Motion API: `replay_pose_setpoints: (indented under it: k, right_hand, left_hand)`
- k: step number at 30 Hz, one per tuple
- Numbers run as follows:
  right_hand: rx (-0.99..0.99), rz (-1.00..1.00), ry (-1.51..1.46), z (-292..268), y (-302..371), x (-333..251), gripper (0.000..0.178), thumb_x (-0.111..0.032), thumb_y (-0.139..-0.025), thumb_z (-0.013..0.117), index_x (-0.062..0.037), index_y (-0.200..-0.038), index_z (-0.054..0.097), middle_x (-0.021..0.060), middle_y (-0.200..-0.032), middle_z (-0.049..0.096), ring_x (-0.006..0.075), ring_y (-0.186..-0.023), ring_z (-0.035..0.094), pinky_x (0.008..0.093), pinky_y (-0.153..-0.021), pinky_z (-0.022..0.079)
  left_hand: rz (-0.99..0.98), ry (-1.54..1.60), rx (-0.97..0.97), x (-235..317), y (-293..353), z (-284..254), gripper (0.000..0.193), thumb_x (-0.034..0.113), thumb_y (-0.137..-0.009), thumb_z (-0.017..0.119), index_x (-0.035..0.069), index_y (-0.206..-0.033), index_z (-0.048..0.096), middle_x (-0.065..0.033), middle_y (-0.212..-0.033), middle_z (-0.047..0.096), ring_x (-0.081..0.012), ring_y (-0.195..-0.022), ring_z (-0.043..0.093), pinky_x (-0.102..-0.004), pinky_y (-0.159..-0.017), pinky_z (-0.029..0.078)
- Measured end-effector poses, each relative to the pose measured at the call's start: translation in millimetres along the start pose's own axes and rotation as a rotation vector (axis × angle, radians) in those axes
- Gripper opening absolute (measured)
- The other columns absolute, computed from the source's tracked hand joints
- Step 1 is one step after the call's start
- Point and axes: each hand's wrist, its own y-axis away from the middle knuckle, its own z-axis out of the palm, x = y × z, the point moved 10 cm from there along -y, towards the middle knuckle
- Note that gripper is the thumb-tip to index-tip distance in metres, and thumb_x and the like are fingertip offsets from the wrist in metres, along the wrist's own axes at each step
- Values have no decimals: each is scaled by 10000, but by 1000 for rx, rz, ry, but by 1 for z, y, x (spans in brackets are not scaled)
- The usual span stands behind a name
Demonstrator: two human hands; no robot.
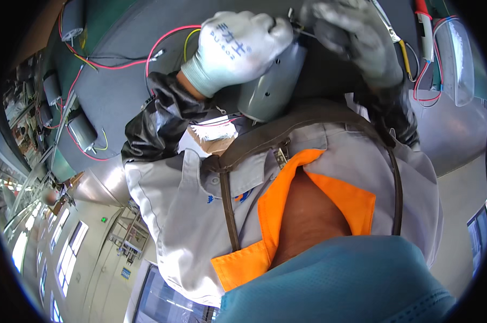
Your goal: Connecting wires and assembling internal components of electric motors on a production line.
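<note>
Head view: grey cylinder (273,89) between left hand (240,47) and right hand (359,40)

Left curled tight, its hold hidden; right blurred, half-curled, hold unclear; red wire (182,27) beside the left.

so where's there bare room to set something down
Bare dark mat shows between the left sleeve and lower-left motor, below the red wire; more lies above it. Crowded: around the central motor, at the left hand and right hand, and far right, by the clear plastic piece.

Gloved hands (243,46) at a grey cylinder (273,83), the blurred right one (359,43) of uncertain hold
</note>
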Motion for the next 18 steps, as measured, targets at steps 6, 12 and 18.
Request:
replay_pose_setpoints:
  k: [6,12,18]
  right_hand:
    - [-178,-120,-34,22,-52,-15,165,-128,-994,634,19,-921,650,13,-643,546,72,-489,449,231,-446,322]
    - [9,-115,288,7,-44,-37,178,-161,-1008,644,7,-1005,702,37,-775,674,86,-667,641,226,-558,494]
    - [648,-363,1553,-135,111,-68,405,-130,-949,666,-54,-1345,626,210,-1456,535,385,-1110,649,435,-895,530]
  left_hand:
    - [219,81,-124,41,-14,3,290,217,-759,651,67,-1008,638,-37,-686,589,-207,-554,632,-368,-448,486]
    - [41,-187,-251,31,0,3,357,261,-788,700,36,-1062,663,-48,-748,614,-196,-589,631,-354,-490,510]
    - [-94,129,-101,7,-37,-27,339,354,-875,741,93,-1087,694,-102,-859,657,-303,-761,663,-394,-686,540]
